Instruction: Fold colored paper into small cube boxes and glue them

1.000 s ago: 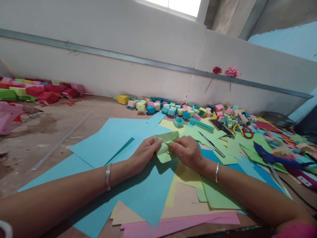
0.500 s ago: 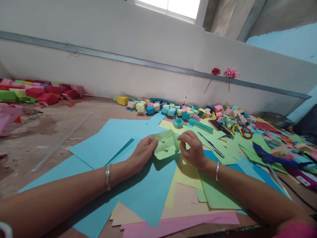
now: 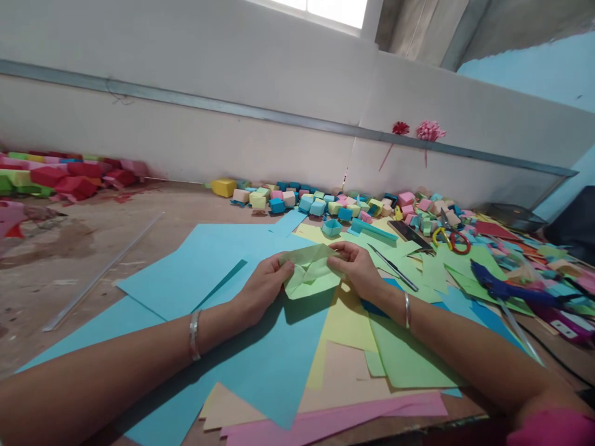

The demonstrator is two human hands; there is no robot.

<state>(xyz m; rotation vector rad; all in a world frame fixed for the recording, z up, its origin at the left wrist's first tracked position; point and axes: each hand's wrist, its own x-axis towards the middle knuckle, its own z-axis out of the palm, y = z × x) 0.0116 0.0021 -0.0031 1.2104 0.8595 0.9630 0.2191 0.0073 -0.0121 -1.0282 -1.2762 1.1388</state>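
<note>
A half-folded piece of light green paper (image 3: 310, 272) is held just above the sheets in the middle of the table. My left hand (image 3: 263, 288) pinches its left corner, fingers curled closed on it. At the paper's right edge, my right hand (image 3: 356, 266) grips it with thumb and fingers. Both wrists wear a silver bangle. Under the hands lie large sheets of blue paper (image 3: 209, 266), yellow paper (image 3: 346, 319) and green paper (image 3: 404, 359).
Several small folded paper boxes (image 3: 320, 204) line the wall. Scissors (image 3: 449, 238), a dark pen (image 3: 393, 266), a black phone (image 3: 409, 234) and paper scraps crowd the right side. A metal strip (image 3: 100, 272) lies at left. Red and pink blocks (image 3: 69, 176) sit far left.
The green paper, pressed flat a second ago, has been lifted and opened up into a hollow shape. My right hand has shifted from pressing on top to gripping its right edge.
</note>
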